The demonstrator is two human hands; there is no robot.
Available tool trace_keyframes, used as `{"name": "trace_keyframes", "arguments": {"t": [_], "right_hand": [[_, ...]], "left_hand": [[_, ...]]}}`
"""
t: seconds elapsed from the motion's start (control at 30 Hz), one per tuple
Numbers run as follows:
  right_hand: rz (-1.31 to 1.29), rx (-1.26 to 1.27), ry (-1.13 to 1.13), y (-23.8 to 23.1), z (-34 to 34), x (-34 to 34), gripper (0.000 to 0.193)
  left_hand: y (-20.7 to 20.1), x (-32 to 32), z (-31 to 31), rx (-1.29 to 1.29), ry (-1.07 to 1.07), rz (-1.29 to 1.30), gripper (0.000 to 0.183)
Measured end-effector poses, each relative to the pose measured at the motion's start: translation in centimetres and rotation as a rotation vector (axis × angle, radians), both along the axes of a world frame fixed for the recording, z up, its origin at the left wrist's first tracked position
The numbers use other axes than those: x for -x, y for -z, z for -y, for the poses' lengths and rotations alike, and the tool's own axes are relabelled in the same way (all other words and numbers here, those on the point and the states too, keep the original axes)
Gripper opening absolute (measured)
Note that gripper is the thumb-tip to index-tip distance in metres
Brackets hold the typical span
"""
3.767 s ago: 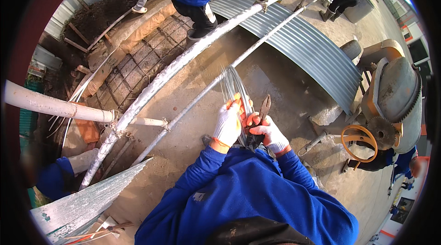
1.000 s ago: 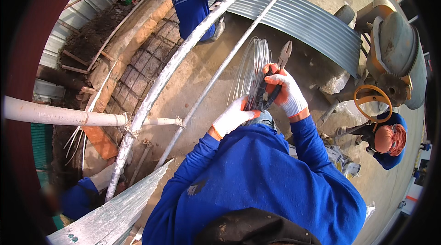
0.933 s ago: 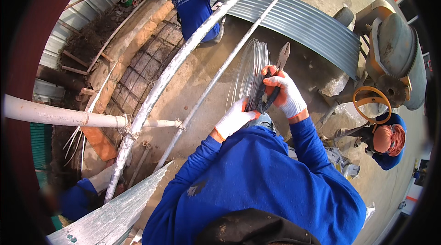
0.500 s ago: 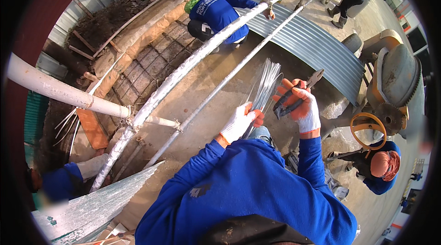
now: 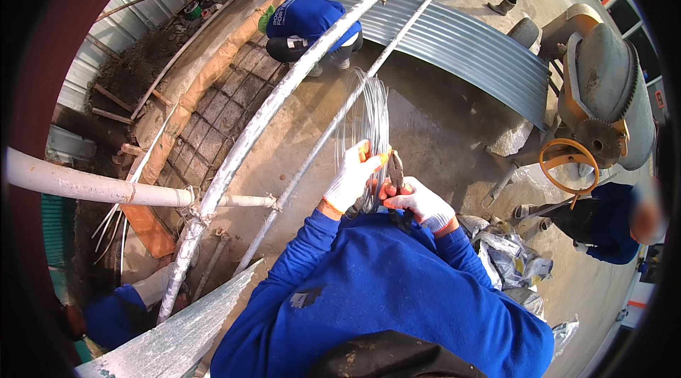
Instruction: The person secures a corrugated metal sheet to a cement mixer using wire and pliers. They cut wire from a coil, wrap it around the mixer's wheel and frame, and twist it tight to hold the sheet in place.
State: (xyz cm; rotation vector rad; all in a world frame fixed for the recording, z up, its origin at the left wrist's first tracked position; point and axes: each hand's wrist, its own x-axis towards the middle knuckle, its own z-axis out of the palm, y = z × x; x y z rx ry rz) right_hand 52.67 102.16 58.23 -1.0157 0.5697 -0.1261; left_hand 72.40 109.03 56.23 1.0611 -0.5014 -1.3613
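Observation:
In my white-and-orange gloved left hand (image 5: 352,178) is a bundle of thin silvery wire (image 5: 377,119), gripped around its lower part. Its strands fan out and loop upward, away from my body. My right hand (image 5: 424,206), gloved the same way, is closed on the handles of dark pliers (image 5: 396,171). The plier jaws point up and sit against the right side of the bundle, close to my left fingertips. Whether the jaws bite any wire is too small to tell. My fingers hide part of the handles and the bundle's lower end.
Ahead run two long scaffold pipes (image 5: 280,110), with a corrugated metal sheet (image 5: 454,48) beyond. A crouching co-worker (image 5: 312,23) is by the rebar grid (image 5: 225,105). At right stand a cement mixer (image 5: 603,80) and another person (image 5: 603,225); plastic bags (image 5: 511,257) lie beside me.
My right hand has brought the pliers left and down to the wire bundle. The pliers have turned upright. My left hand has shifted slightly left and up with the wire.

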Motion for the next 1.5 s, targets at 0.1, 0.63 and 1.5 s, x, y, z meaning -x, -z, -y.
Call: {"name": "trace_keyframes", "arguments": {"t": [0.1, 0.63, 1.5], "right_hand": [[0.064, 0.056, -0.06, -1.1, 0.6, -0.9, 0.022], [0.241, -0.143, 0.197, -4.1, 4.6, -2.0, 0.023], [0.338, -0.199, 0.084, -1.7, 7.0, -1.1, 0.029]], "left_hand": [[-1.7, -0.8, -0.1, -0.032, 0.039, -0.082, 0.019], [-5.7, -10.1, -0.4, -0.001, 0.124, 0.109, 0.044], [-7.3, -6.0, 1.9, -0.131, 0.447, 0.487, 0.044]]}}
